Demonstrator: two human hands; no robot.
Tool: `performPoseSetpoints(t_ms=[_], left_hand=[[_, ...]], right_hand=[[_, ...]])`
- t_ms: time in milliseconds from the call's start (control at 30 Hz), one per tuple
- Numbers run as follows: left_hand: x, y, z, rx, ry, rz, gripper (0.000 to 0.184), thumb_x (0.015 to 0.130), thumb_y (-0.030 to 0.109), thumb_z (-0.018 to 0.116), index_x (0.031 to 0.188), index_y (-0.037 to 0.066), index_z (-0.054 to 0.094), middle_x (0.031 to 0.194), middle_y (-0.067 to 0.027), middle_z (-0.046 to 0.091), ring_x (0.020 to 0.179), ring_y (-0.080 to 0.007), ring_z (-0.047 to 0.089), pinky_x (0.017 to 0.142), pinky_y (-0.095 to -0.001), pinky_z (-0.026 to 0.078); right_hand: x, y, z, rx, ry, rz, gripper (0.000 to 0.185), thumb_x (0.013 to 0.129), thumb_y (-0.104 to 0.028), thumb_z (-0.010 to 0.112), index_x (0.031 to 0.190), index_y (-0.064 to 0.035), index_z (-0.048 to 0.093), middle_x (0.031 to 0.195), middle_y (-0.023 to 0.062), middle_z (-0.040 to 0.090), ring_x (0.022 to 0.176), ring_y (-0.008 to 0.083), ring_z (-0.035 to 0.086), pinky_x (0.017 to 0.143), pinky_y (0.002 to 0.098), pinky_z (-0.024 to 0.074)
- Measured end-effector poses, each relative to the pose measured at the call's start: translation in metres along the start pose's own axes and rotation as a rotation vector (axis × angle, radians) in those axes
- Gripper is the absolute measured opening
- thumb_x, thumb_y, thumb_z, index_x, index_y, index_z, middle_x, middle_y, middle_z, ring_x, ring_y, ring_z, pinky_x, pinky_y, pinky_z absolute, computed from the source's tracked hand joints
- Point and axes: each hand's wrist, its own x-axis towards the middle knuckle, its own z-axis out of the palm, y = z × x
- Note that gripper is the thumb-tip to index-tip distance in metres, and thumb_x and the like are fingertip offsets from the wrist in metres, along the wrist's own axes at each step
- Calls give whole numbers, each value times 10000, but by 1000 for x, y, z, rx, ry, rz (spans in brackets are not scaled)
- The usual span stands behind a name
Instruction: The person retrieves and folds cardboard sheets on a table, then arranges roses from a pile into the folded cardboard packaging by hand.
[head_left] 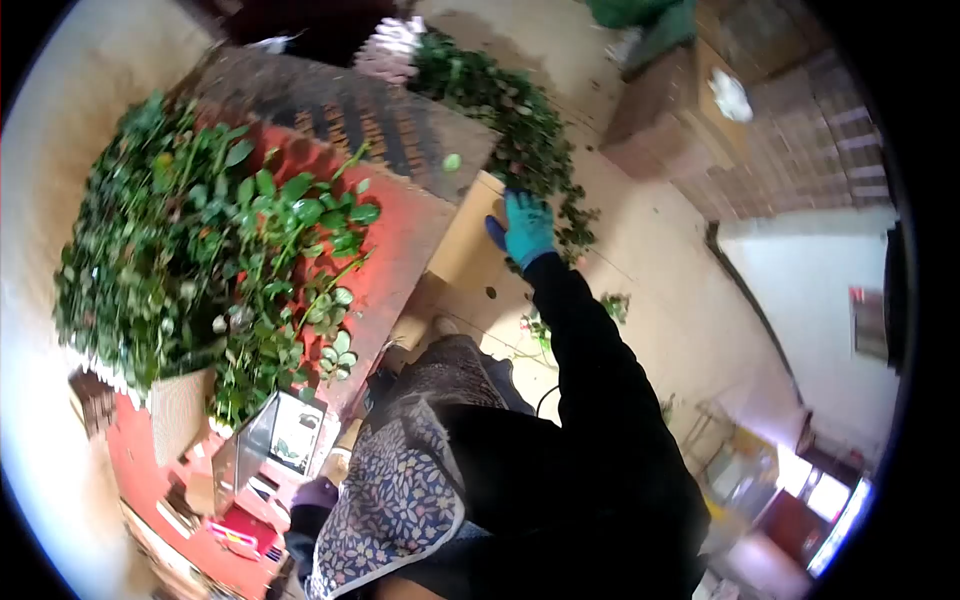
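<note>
My right hand point(526, 230), in a teal and blue glove, reaches forward to the upper right edge of a brown cardboard box point(465, 235). Its thumb stands apart from the outstretched fingers, and no object shows in it. Whether it presses on the cardboard is unclear. Down by the table edge is my left hand point(316, 493), in a purple glove; its fingers are blurred and partly hidden. Close to it lies an open case-like object point(294, 432) with a pale panel. A big heap of leafy rose stems point(180, 240) covers much of the red tabletop point(400, 225).
More leafy stems point(510, 120) lie beyond the table, with pale pink flowers point(390, 50) at one end. Leaves and a few stems point(540, 325) are scattered on the floor point(640, 270). Stacked cardboard boxes point(760, 150) stand at right. A red box point(245, 530) sits on the table.
</note>
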Motion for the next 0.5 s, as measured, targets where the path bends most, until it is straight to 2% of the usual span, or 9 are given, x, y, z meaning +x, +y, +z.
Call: performPoseSetpoints(t_ms=[33,67,100,133,200,233,333,367,500], left_hand=[[-4,-4,6,-2,17,56,271,894,329,532,945,110,684,907,-173,690,885,-357,670,774,-471,528],[-9,-8,12,-4,33,111,271,886,318,539,938,96,686,890,-173,688,870,-351,672,771,-461,531],[-21,8,-8,-51,94,163,277,879,306,542,930,76,689,875,-175,685,854,-345,674,771,-451,533],[-26,10,-8,-43,95,87,281,876,293,535,918,62,690,879,-170,686,851,-337,676,772,-440,534],[-37,6,-11,-8,101,7,306,870,304,508,921,65,692,905,-172,690,867,-354,668,790,-451,523],[-42,6,-12,18,98,15,328,867,327,488,935,82,694,926,-180,694,887,-378,659,808,-474,512],[-20,-11,18,-149,15,-113,335,872,328,480,936,78,694,943,-172,698,899,-365,663,805,-471,514],[-31,2,-7,-120,-57,-118,296,843,183,515,1011,39,711,1050,-192,693,965,-331,676,802,-438,530],[-18,-14,-14,-153,-79,-84,309,838,193,514,1021,56,722,1009,-177,706,964,-327,681,809,-433,532]], right_hand=[[15,7,10,10,-84,20,416,835,-378,608,1101,-58,618,965,162,664,845,357,623,727,476,489],[28,15,22,162,-315,140,373,820,-321,658,1017,-6,616,920,263,638,825,417,618,676,507,486],[24,18,25,236,-275,173,341,848,-282,638,1034,2,618,858,273,640,784,365,643,669,481,497],[26,64,87,443,-421,102,345,887,-272,614,1112,-10,611,911,255,659,811,329,648,701,454,510],[7,56,40,518,-688,154,472,961,-334,529,1291,3,528,1217,227,607,1030,350,598,877,432,488],[2,60,28,463,-737,147,471,964,-333,527,1293,3,526,1224,223,602,1039,347,593,885,430,484],[-6,44,12,364,-681,177,468,970,-331,519,1300,0,521,1246,209,589,1068,339,577,910,424,471],[-9,39,14,354,-649,194,467,972,-331,516,1302,0,519,1253,205,584,1078,336,571,918,422,467],[-17,40,20,452,-527,309,463,981,-328,506,1310,-3,512,1283,187,567,1116,325,550,952,415,451]])
